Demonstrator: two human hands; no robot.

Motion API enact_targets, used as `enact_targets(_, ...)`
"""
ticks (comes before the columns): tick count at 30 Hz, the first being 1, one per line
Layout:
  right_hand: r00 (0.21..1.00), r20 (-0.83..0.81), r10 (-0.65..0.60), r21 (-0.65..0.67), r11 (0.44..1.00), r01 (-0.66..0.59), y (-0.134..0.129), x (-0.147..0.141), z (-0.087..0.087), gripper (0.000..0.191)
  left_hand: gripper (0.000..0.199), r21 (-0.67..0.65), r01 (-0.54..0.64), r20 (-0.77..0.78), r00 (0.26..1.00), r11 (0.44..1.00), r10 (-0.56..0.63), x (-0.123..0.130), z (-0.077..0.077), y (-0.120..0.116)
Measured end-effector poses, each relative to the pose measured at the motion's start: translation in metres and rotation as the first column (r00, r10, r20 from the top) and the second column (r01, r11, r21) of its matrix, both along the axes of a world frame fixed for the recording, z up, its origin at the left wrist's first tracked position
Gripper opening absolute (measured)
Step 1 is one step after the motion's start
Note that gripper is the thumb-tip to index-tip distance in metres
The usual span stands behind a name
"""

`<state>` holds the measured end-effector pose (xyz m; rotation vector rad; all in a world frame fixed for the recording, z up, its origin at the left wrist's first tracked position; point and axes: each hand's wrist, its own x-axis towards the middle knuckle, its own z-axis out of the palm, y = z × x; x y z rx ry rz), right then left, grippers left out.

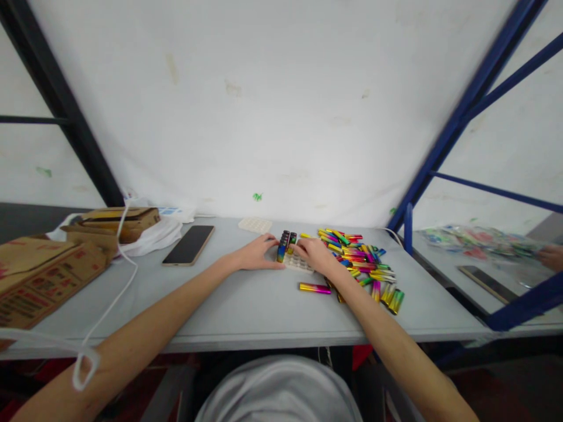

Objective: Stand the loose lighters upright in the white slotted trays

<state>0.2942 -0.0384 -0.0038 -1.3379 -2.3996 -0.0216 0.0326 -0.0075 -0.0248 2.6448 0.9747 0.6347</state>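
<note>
A white tray with round holes point(299, 263) lies on the table between my hands. Upright in its left part stands a row of shiny dark-topped tubes point(282, 248), with more tubes point(292, 238) just right of it. My left hand point(258, 253) curves in a C around the left end, thumb at the near corner and fingers at the far one, gripping the tray. Curled over the tray's middle, my right hand point(317, 254) has its fingertips closed at a tube; they partly hide it. One pink-and-yellow tube point(314, 288) lies loose in front of the tray.
A heap of metallic multicoloured tubes point(358, 258) spreads right of the tray. Another white tray point(255, 225) lies by the wall. To the left are a phone point(189, 245), cardboard boxes point(48, 278) and a white cable point(127, 258). A blue metal frame point(440, 152) bounds the right side.
</note>
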Motion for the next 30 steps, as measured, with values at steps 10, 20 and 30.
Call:
enact_targets(10,0.893,0.071,-0.444,0.013,0.896,0.444,0.021,0.092,0.006,0.027,0.076,-0.001,-0.012,-0.026,1.000,1.000,0.012,0.000,0.001,0.001)
enact_targets(20,0.830,0.194,-0.523,-0.164,0.817,0.553,0.020,0.094,0.007,0.025,0.076,0.006,-0.020,-0.025,0.999,1.000,0.020,0.000,0.000,0.002)
enact_targets(30,0.840,-0.277,-0.467,-0.015,0.876,0.482,0.020,0.093,0.006,0.021,0.077,0.008,0.001,-0.018,1.000,1.000,-0.001,0.000,0.002,0.000)
